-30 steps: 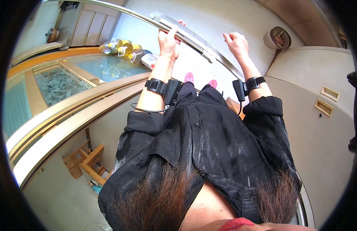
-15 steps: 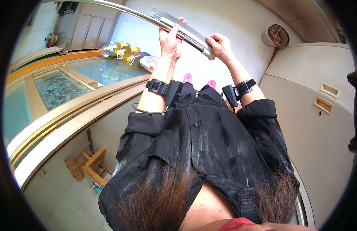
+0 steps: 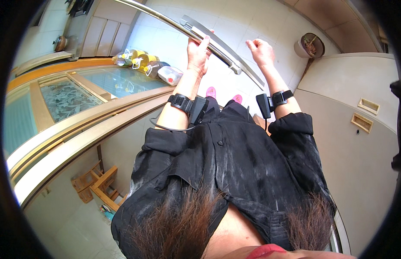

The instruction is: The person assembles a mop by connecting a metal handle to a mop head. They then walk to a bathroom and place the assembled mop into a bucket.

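Black shirt point(image 3: 252, 172) fills the middle, pale smudges down the front. White cabinet point(image 3: 330, 112) along the right, two recessed beige handles on it. Framed glass door point(image 3: 68, 97) on the left, patterned pane in the middle. Tiled floor point(image 3: 272, 28) ahead, pale. Metal pole point(image 3: 176, 26) slants from the top edge down toward the right, held out in front over the floor; its near end stops between the two hands. Flat grey bar point(image 3: 226, 45) lies alongside the pole and runs past that end, tilted the same way. Wooden stool point(image 3: 103, 177) low on the left, behind the door track. Row of bottles point(image 3: 144, 60) by the glass, some with yellow contents; white jug point(image 3: 170, 75) with red cap ends the row. Round pot point(image 3: 300, 47) with dry stems at upper right. Hands are apart. Left hand point(image 3: 198, 55) is clamped around pole and bar, thumb on the pole side, fingertips showing beyond the bar. Right hand point(image 3: 262, 52) is off the bar, just beside its lower part, fingers curled; can't tell if it pinches anything. Black straps point(image 3: 281, 98) on both wrists. Pink shoes point(image 3: 211, 92) below.
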Motion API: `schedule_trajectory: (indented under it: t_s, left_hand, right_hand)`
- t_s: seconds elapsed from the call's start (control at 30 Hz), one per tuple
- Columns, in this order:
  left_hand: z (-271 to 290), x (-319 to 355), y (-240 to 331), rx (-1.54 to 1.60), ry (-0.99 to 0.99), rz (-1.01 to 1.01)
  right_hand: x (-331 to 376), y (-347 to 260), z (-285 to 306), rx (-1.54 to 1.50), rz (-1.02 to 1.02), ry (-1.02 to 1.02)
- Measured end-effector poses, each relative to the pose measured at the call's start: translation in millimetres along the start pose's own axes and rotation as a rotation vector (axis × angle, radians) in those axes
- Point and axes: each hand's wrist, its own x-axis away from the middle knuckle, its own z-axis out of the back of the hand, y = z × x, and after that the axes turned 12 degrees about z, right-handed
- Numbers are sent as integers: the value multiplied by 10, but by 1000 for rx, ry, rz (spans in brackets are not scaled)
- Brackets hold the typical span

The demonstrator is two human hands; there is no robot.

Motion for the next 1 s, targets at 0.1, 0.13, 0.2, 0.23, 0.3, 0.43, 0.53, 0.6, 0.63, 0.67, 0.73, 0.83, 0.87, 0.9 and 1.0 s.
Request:
schedule_trajectory:
  t_s: [0.1, 0.13, 0.2, 0.23, 0.3, 0.43, 0.53, 0.6, 0.63, 0.67, 0.73, 0.83, 0.87, 0.9, 1.0]
  left_hand:
    - [-78, 38, -64, -1, -3, 65]
    - [-85, 40, -105, -11, 0, 61]
    - [-116, 53, -165, -7, -2, 70]
    - [-127, 48, -193, -6, -4, 75]
    - [-173, 37, -181, -57, 33, 92]
    - [-205, 31, -176, -61, 22, 86]
    - [-104, -28, -194, -71, 12, 74]
    - [-62, -36, -172, -39, 26, 64]
    - [-49, -45, -159, -22, 30, 59]
    - [8, -75, -171, -33, 16, 53]
    - [29, -100, -127, -25, 57, 51]
    - [73, -77, -55, -44, 140, 59]
    - [155, -97, -60, -118, 174, 58]
    - [215, -145, -55, -190, 200, 53]
    - [299, -162, -37, -246, 227, -11]
  right_hand:
    - [5, -148, -66, -45, 112, -1]
    - [-25, -263, -43, -77, 141, -9]
    - [-57, -448, -54, -180, 209, 5]
    - [-75, -521, -76, -247, 248, 29]
    - [-111, -668, -117, -304, 306, 27]
    - [-216, -722, -186, -316, 353, 195]
    - [-269, -588, -151, -259, 299, 246]
    - [-290, -326, -85, -136, 271, 213]
    - [-294, -133, -67, -37, 263, 182]
    - [-288, 93, -78, 30, 262, 160]
    - [-255, 480, -94, 158, 205, 101]
    - [-139, 744, -49, 324, 22, -90]
    - [-96, 809, -45, 349, 11, -148]
    - [-72, 836, -7, 378, 1, -199]
    - [-34, 850, 42, 432, -26, -297]
